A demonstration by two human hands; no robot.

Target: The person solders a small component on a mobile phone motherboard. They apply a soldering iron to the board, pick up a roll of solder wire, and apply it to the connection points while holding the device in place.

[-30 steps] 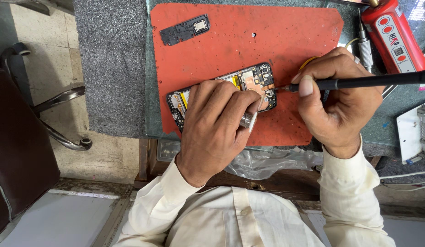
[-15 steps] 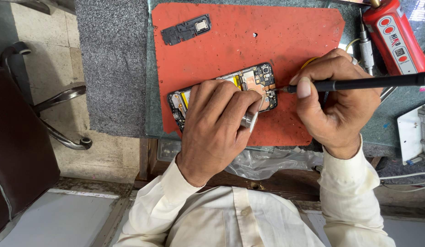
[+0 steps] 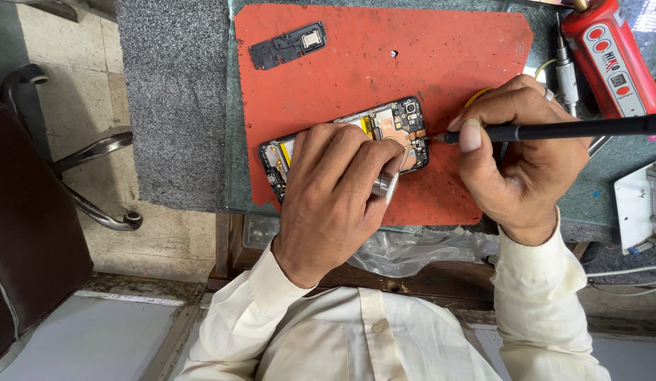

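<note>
Seen from above, a person in a cream long-sleeved shirt worked at a counter (image 3: 172, 106) covered in grey material. An orange-red work mat (image 3: 426, 63) lay on it, and an opened phone (image 3: 402, 120) with its back removed rested near the mat's lower edge, its circuit board, copper-coloured shielding and yellow-edged parts exposed. The left hand (image 3: 335, 190) lay flat over the phone's lower half, pressing it against the mat, and a small silvery cylinder (image 3: 384, 185) showed between its thumb and fingers; the grip there was closed around that piece. The right hand (image 3: 518, 162) held a slim black screwdriver (image 3: 575, 128) in a clenched, pen-like grip, the thumb pressed along the shaft, with the tip touching the phone's right edge beside the board. A small black cover plate (image 3: 285, 46) lay apart on the mat's upper left corner, and a tiny dark screw (image 3: 394, 53) sat alone near the mat's upper middle. A red bottle-shaped tool (image 3: 610, 56) rested beyond the right hand at the counter's far right. A crumpled clear plastic bag (image 3: 419, 250) hung at the counter's near edge. A dark chair (image 3: 31, 233) stood on the floor to the left.
</note>
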